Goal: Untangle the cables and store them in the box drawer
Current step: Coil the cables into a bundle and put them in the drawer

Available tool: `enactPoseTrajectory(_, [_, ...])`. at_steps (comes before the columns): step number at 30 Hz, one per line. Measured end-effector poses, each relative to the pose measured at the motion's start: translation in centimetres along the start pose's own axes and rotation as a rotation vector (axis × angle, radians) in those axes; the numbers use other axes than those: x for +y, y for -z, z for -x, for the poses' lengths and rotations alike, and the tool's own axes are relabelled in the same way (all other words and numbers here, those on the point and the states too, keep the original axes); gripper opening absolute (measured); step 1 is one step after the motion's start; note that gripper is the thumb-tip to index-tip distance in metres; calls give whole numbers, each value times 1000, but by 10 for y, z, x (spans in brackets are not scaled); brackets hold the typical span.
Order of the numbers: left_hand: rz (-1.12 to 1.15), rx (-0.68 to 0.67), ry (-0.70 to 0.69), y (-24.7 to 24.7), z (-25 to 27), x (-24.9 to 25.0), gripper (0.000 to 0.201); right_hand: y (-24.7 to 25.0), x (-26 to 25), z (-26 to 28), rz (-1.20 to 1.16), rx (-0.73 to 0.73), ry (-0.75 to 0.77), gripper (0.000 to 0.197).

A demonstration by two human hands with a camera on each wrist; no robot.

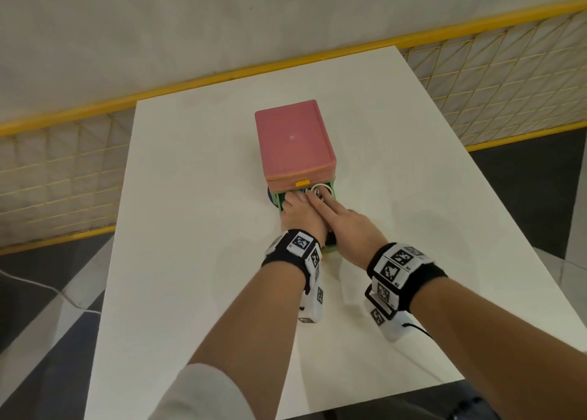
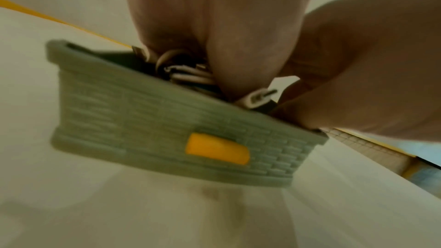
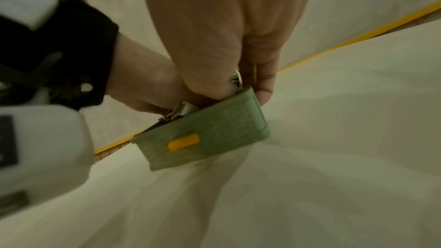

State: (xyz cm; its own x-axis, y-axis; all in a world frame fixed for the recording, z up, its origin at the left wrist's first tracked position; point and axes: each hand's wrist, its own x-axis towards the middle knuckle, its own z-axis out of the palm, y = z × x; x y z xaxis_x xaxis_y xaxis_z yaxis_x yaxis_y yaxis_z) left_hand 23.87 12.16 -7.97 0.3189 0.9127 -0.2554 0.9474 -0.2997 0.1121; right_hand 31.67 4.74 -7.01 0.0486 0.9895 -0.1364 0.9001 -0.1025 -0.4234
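Observation:
A pink box (image 1: 293, 140) stands mid-table with its green drawer (image 1: 332, 188) pulled out toward me. The drawer's front (image 2: 167, 129) carries a yellow handle (image 2: 217, 148). White cables (image 1: 321, 191) lie coiled inside, and a connector (image 2: 257, 97) pokes over the rim. My left hand (image 1: 297, 211) reaches into the drawer's left part, fingers curled down onto the cable bundle (image 2: 188, 74). My right hand (image 1: 336, 216) lies beside it, straight fingers (image 3: 226, 35) pressing the cables down, one fingertip outside the drawer's right wall (image 3: 260, 116). Most of the drawer's inside is hidden under both hands.
The white table (image 1: 190, 229) ends at a yellow-railed mesh fence (image 1: 63, 172) behind and to the right. A dark blue round object (image 1: 269, 195) peeks out at the box's left foot. A white cord (image 1: 47, 289) runs over the floor at the left.

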Motion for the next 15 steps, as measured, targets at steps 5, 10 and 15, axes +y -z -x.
enactPoseTrajectory(5, [152, -135, -83, 18, 3, -17, 75, 1, -2, 1, -37, -40, -58, 80])
enactPoseTrajectory(10, [102, -167, -143, 11, 14, -28, 94, 5, -6, -2, 26, -68, -92, 68])
enactPoseTrajectory(15, [-61, -41, -170, -1, 12, -24, 74, 2, -13, 0, 291, 274, 39, 50])
